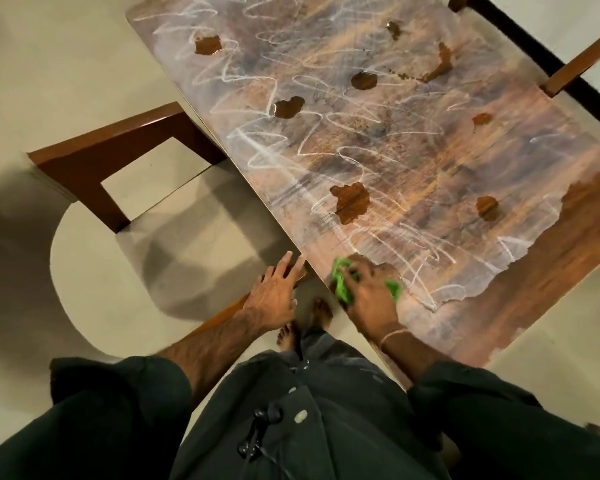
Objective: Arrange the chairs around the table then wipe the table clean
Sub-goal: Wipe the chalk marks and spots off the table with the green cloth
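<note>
Across the whole upper part of the view lies the desk [395,161], a long wooden top with rounded corners, seen at a slant. Most of it is covered with a pale, dusty film and white zigzag scribbles [257,81], which look like chalk. Along the near and right side a band [551,271] shows dark, glossy wood, so I judge the wiping as begun but far from finished. To do this step well, it seems best to work outward from the clean band in overlapping strokes. The dust should be pushed toward the far end, not back over the clean wood, and the cloth folded to a fresh face when it becomes loaded.

Two chairs of red-brown wood with flat, square bars stand at the desk. One chair [84,161] is beside the left long side, and the other chair [582,64] is at the far right corner, only partly seen. Several brown wet patches [350,202] with irregular edges shine on the top. They probably need a firm pass, because water and chalk together can smear.

At the near corner of the desk is the green cloth [342,289], soft and crumpled. The right hand [371,296] grips it and presses it on the wood. The left hand [274,292] is open, with straight fingers resting on the desk edge, which gives good support.
</note>
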